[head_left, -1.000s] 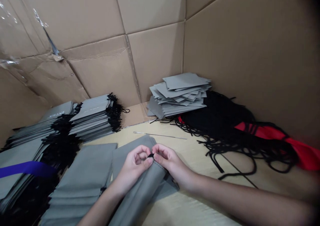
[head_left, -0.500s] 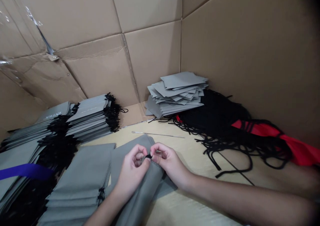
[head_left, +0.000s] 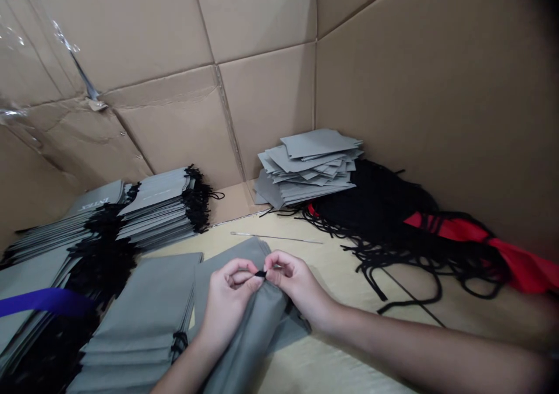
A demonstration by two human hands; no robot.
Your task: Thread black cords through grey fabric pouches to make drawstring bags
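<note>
1. Cardboard back wall (head_left: 271, 91), creased, with a slit (head_left: 85, 78) at upper left.
2. Clear tape (head_left: 64, 36), glossy, near the slit.
3. Cardboard side wall (head_left: 428, 103), at right, meeting the back wall in a corner.
4. Purple band (head_left: 48, 302), at the left edge.
5. Red material (head_left: 526, 266), at far right.

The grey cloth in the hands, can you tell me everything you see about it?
The grey cloth looks soft and smooth, curled lengthwise into a rounded fold. It slants up from the picture's bottom edge, which cuts off its lower end. At its top, the left hand and right hand pinch a bit of black cord. Flat grey material shows beside it.
</note>
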